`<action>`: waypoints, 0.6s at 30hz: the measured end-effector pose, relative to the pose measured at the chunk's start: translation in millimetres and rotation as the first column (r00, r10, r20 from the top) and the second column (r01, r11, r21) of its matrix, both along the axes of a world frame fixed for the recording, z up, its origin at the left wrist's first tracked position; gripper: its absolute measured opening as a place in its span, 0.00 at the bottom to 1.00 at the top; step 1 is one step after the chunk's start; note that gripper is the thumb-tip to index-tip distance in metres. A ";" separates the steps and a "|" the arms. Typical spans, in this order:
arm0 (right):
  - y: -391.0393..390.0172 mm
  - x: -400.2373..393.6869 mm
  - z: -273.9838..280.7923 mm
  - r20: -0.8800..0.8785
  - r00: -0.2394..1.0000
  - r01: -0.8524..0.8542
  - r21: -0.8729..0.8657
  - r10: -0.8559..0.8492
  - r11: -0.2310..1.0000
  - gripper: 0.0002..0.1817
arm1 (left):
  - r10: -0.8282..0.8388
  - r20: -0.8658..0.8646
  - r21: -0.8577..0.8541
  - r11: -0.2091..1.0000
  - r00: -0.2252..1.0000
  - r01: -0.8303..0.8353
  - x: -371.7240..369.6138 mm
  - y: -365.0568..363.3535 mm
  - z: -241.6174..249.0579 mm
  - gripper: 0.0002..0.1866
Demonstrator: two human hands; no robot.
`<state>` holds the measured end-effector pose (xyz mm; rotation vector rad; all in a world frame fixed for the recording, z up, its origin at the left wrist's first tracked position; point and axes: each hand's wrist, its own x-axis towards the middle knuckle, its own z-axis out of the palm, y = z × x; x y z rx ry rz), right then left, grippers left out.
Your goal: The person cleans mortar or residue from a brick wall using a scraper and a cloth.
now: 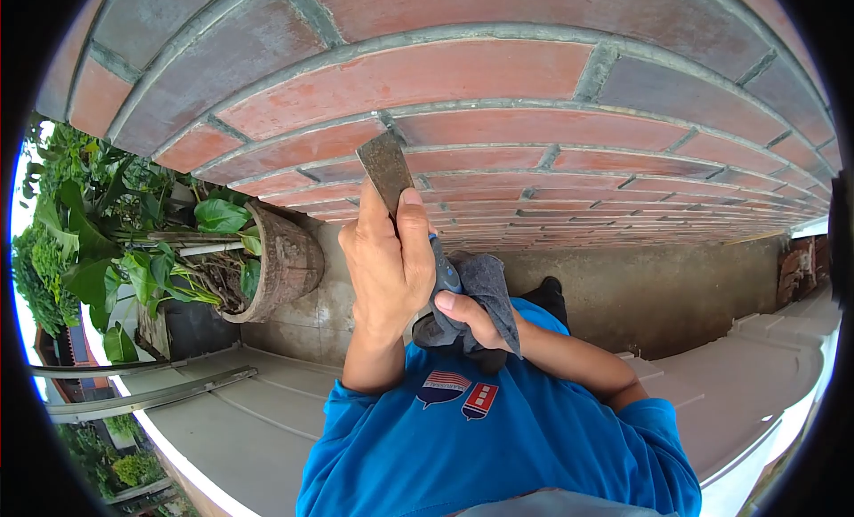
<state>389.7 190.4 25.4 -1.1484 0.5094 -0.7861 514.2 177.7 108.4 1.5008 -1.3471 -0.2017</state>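
My left hand is closed round the lower part of a worn metal scraper blade, with fingers and thumb pressed on it. The blade points up towards the brick wall; whether its tip touches the bricks I cannot tell. The tool's blue and dark handle runs down to my right hand, which is closed on a grey cloth bunched against the handle. Some of the right fingers are hidden by the cloth.
A large round planter with leafy plants stands to the left. Below the wall runs a concrete floor. Pale ledges lie at both sides of my body, and metal rails cross at the lower left.
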 end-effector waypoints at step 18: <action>-45.2 15.0 -25.6 0.084 0.996 -0.014 -0.280 0.040 0.960 0.18 | 0.118 0.123 -0.142 0.985 0.985 -0.100 0.2 -11.3 -16.5 0.10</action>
